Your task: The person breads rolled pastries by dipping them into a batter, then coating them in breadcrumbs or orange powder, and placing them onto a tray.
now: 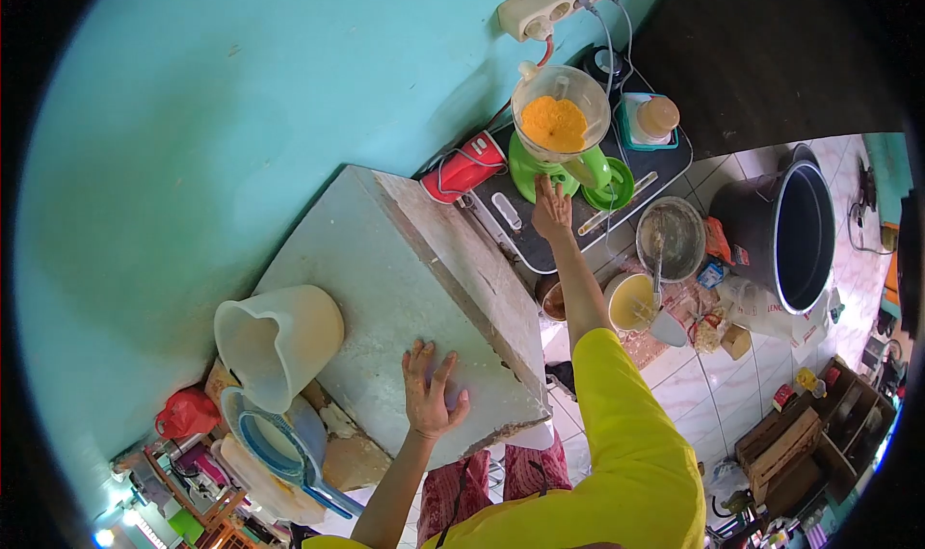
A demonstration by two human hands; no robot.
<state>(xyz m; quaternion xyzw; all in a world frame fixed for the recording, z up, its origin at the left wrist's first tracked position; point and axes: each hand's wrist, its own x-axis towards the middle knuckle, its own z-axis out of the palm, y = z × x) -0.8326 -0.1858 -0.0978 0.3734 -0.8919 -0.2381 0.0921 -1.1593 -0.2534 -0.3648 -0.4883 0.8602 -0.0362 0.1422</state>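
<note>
A green blender base (pixel 528 168) stands on a black tray-like surface, and its clear jar (pixel 599 101) holds an orange-yellow mass (pixel 554 123). My right hand (pixel 551 209) touches the front of the base with its fingertips, fingers extended and nothing held. My left hand (pixel 432 395) rests on the pale worn tabletop (pixel 356 250) with its fingers spread. A green lid (pixel 609 185) lies beside the blender. To the left of the base is a red device (pixel 464 167) with a cord wound round it.
A white power strip (pixel 559 4) is on the wall. A white container (pixel 279 342) and a blue-rimmed pail (pixel 275 438) are at left. On the floor at right stand a large black bucket (pixel 805 236), a metal bowl (pixel 672 239) and a bowl of yellow mixture (pixel 632 303).
</note>
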